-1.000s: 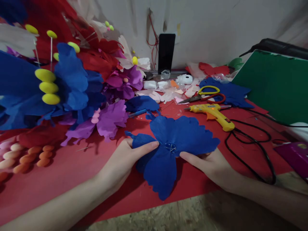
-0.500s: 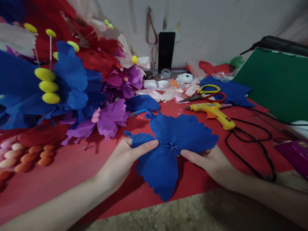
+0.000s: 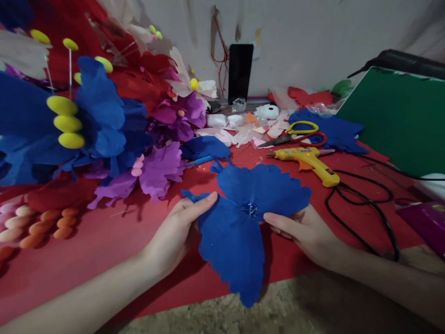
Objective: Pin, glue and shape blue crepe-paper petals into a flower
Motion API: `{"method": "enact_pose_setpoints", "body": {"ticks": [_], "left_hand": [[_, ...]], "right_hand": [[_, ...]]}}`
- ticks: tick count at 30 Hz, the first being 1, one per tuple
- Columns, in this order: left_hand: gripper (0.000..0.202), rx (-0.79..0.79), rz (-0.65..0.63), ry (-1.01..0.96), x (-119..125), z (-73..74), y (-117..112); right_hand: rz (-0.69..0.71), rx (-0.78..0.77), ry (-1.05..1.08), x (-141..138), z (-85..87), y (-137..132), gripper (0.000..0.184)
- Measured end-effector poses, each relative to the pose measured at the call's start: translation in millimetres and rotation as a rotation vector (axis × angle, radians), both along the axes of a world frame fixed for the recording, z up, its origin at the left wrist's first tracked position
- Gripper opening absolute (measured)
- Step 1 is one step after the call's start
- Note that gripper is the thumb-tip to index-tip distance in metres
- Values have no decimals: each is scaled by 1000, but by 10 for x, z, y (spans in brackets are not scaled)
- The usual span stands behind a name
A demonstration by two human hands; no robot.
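A blue paper butterfly (image 3: 232,241) with scalloped edges is held up between my two hands over the red table. My left hand (image 3: 177,225) pinches its left edge, thumb on top and fingers underneath out of sight. On the other side my right hand (image 3: 302,232) grips the right part, its thumb close to the middle and its fingers mostly hidden below. Crossed thin wires or pins and a shiny, clear patch show at the centre. Beyond it lie a yellow glue gun (image 3: 306,162) and scissors (image 3: 295,133) with yellow and red handles.
Blue, red, purple and white paper flowers (image 3: 160,116) crowd the left. Orange and pink oval pieces (image 3: 41,227) lie at the lower left. A phone (image 3: 240,74) leans on the wall. A black cord (image 3: 371,218) loops at right, near a green board (image 3: 399,120).
The butterfly has turned and tilted slightly, its lower wing reaching nearer to me. My left thumb has shifted left, away from the centre. Both hands keep hold.
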State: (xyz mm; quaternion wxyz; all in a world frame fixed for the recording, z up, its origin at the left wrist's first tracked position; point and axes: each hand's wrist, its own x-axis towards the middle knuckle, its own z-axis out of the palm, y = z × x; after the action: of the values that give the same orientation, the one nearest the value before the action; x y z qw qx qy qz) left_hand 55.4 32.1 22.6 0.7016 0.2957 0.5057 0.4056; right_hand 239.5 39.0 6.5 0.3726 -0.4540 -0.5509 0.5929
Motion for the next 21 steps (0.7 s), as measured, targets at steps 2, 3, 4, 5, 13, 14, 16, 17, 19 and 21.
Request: {"method": "enact_pose_setpoints", "body": {"ticks": [2,3,4,5,13,14,16,17,19,21], "left_hand": [[28,-15,28,35,-7,-20,-8],[31,-21,31,44,-9,-29,-12],[32,-24,27,47,-11,-35,-14],[33,-22,20,50,-11,-39,-15],[29,182,-47,74,-3,-22,-22],[29,198,-28,67,-2,-21,-25],[27,222,6,57,2,-16,-30],[26,232,20,54,6,-13,-33],[27,238,41,61,13,-8,-42],[27,249,55,80,18,-10,-56]], "right_hand": [[-13,-51,48,3,-2,7,28],[-19,-68,62,7,-3,7,29],[-20,-75,69,14,-7,6,32],[-18,-74,69,24,-14,3,34],[-30,27,-59,126,-115,16,45],[-52,112,-88,129,-102,18,40],[-129,356,-185,130,-57,14,29],[-171,497,-255,132,-29,7,24],[-233,765,-394,137,26,-11,16],[-230,967,-503,144,73,-31,7]]}}
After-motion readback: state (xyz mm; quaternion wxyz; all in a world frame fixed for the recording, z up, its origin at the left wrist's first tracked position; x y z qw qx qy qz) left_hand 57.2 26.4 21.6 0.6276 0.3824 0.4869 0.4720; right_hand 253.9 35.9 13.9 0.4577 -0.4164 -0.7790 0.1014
